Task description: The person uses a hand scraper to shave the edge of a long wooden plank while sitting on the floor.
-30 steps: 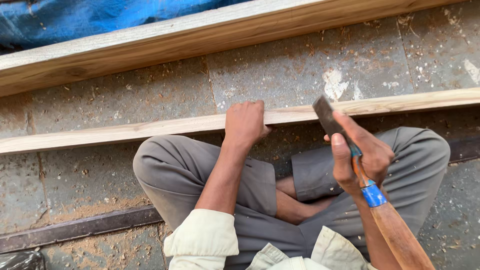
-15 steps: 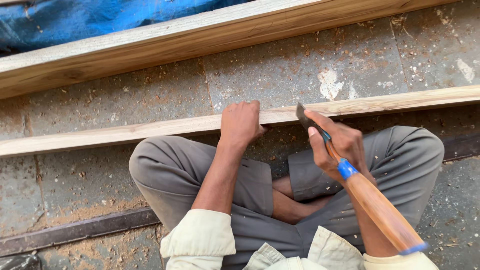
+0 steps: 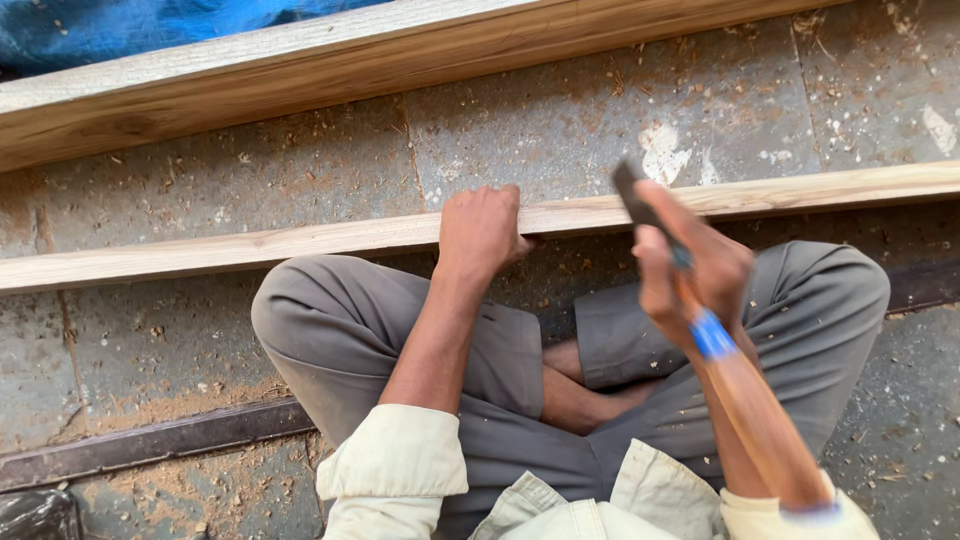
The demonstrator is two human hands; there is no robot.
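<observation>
At mid-frame the left hand (image 3: 480, 232) clamps its fingers over the long wooden strip (image 3: 300, 245) crossing the picture, while the right hand (image 3: 690, 275) — fist closed round a wooden-handled hammer (image 3: 745, 410) — holds its dark head just above the strip, work evidently unfinished.

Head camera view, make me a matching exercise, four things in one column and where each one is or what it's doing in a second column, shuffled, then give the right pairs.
Things:
1. left hand
2. right hand
3. thin wooden strip
4. thick wooden beam

Places or states:
A. lies along the top of the picture, beside blue sheeting
B. grips a wooden-handled tool with a blue band
C. rests on the strip's edge, pressing it down
D. runs across the stone floor just beyond the knees

Pairs: 1-C, 2-B, 3-D, 4-A
</observation>
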